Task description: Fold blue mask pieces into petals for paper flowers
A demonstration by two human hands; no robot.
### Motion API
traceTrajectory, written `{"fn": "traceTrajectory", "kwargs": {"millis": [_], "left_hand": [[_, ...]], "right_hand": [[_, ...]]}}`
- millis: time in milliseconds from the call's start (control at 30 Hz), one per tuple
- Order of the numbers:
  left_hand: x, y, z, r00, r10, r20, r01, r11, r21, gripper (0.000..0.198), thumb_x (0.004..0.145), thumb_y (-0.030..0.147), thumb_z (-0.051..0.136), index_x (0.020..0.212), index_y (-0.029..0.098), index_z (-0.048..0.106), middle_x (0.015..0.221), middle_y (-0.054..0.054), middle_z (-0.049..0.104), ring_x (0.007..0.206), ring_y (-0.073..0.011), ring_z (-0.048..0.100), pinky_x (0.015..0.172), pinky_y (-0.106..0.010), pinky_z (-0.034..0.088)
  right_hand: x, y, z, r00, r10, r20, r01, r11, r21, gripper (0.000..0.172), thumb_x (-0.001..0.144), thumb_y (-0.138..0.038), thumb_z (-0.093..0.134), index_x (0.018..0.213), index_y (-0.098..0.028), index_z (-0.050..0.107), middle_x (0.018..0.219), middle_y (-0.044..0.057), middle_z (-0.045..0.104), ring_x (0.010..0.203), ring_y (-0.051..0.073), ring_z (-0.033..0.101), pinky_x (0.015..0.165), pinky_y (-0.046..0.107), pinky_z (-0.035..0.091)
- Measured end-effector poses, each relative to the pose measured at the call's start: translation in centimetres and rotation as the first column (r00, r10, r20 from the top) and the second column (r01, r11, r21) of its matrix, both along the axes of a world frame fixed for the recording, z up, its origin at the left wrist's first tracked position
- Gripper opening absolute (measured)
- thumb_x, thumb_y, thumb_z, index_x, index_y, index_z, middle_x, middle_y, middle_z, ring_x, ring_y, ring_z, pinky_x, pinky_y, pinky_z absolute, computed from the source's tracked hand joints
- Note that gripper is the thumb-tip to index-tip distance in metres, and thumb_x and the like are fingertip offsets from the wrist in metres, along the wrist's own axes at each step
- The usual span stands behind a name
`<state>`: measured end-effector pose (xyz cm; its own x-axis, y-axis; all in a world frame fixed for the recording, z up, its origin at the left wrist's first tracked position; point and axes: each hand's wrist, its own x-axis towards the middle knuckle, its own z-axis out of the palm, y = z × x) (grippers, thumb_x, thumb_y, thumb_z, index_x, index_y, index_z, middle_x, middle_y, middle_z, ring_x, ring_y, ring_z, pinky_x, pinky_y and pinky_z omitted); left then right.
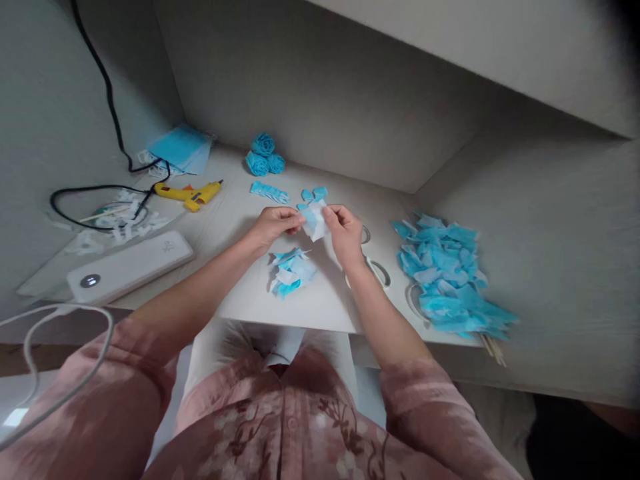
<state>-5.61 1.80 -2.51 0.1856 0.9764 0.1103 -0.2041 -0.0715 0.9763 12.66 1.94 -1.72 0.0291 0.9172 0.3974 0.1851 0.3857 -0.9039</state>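
Note:
Between my hands, above the middle of the white table (240,267), is a small piece of pale blue and white fabric (315,221). My left hand (278,223) pinches its left edge, and my right hand (345,230) grips its right side with the thumb on top. Just beyond the hands lie a few blue pieces (314,194) and a folded blue strip (270,193). Nearer to me is a small heap of blue and white cut pieces (293,272). Scissors (379,272) with pale handles lie partly hidden under my right hand and forearm.
Blue fabric roses (264,155) stand at the back. To the left are blue face masks (183,148), a yellow glue gun (190,195) with a black cord, white scraps (120,223) and a white power bank (130,265). A big blue fabric pile (445,273) and thin sticks (494,351) lie right.

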Motion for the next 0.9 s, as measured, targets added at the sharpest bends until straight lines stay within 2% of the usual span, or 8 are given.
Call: {"fn": "traceTrajectory", "kwargs": {"millis": [200,333,433,533,733,900], "left_hand": [[0.1,0.0,0.2,1.000,-0.013,0.028,0.013,1.000,0.008,0.039,0.062,0.048,0.088,0.067,0.016,0.068,0.063,0.002,0.060,0.060,-0.0094,0.051,0.065,-0.026,0.040],[0.2,-0.4,0.6,0.992,-0.055,0.111,0.053,0.998,0.026,0.048,0.069,0.060,0.085,0.069,0.015,0.068,0.066,-0.002,0.064,0.063,-0.0113,0.056,0.066,-0.027,0.044],[0.3,-0.7,1.0,0.983,-0.053,0.175,0.059,0.998,-0.030,0.053,0.074,0.067,0.078,0.072,0.015,0.069,0.065,-0.004,0.064,0.062,-0.0130,0.058,0.064,-0.028,0.046],[0.3,-0.9,1.2,0.982,-0.078,0.173,0.087,0.995,-0.046,0.050,0.072,0.062,0.081,0.072,0.014,0.068,0.065,-0.004,0.065,0.061,-0.0127,0.059,0.062,-0.027,0.045],[0.3,-1.1,1.4,0.984,-0.146,0.102,0.149,0.988,-0.027,0.041,0.061,0.043,0.091,0.077,0.015,0.065,0.066,0.001,0.065,0.060,-0.0097,0.057,0.063,-0.025,0.044],[0.3,-0.8,0.8,0.990,-0.134,0.038,0.133,0.991,0.024,0.040,0.067,0.044,0.087,0.071,0.018,0.058,0.059,0.003,0.060,0.056,-0.0081,0.051,0.060,-0.024,0.039]], "right_hand": [[0.2,0.3,-0.3,1.000,0.007,-0.028,-0.007,1.000,0.020,0.034,0.086,-0.054,0.069,0.083,-0.020,0.070,0.070,-0.004,0.055,0.065,0.010,0.044,0.063,0.025,0.036],[0.2,0.1,0.0,0.999,-0.017,-0.029,0.017,1.000,0.018,0.037,0.086,-0.057,0.068,0.083,-0.020,0.068,0.069,-0.005,0.053,0.066,0.010,0.043,0.063,0.025,0.037],[0.0,-0.1,0.3,0.999,-0.021,-0.029,0.021,1.000,0.021,0.039,0.086,-0.059,0.067,0.081,-0.020,0.066,0.068,-0.005,0.052,0.066,0.010,0.043,0.062,0.025,0.037],[-0.1,-0.2,0.4,0.999,-0.010,-0.031,0.010,1.000,0.007,0.040,0.085,-0.060,0.066,0.082,-0.021,0.065,0.068,-0.005,0.052,0.065,0.010,0.043,0.061,0.024,0.037],[-0.2,0.0,0.1,0.996,0.028,-0.081,-0.029,1.000,-0.010,0.041,0.084,-0.061,0.068,0.081,-0.020,0.065,0.067,-0.005,0.051,0.063,0.010,0.043,0.061,0.024,0.039],[-0.4,0.1,-0.6,0.996,0.057,-0.074,-0.059,0.998,-0.018,0.036,0.087,-0.057,0.067,0.083,-0.021,0.067,0.069,-0.005,0.053,0.064,0.010,0.043,0.063,0.025,0.039]]}}
